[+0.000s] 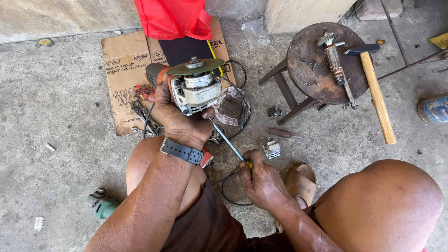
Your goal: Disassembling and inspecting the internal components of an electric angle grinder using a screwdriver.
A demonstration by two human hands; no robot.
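a round rusty metal stool top (308,70) on dark legs serves as a tray, carrying a copper-wound motor armature with a toothed gear (335,60), a wooden-handled hammer (375,93) and a few small screws. the left hand (179,119), with a dark watch strap at the wrist, is clenched around an orange and grey angle grinder with a green disc (196,84), held disc-up just above the flattened brown cardboard box (123,79). the right hand (261,179) is closed on a thin metal screwdriver with a yellow handle (228,142), whose tip meets the underside of the grinder's grey gear housing. a red plastic bag (172,16) lies at the top, a small grey metal part (271,148) beside the screwdriver, and a green tool body (103,205) on the bare concrete floor (56,112), which meets a pale wall.
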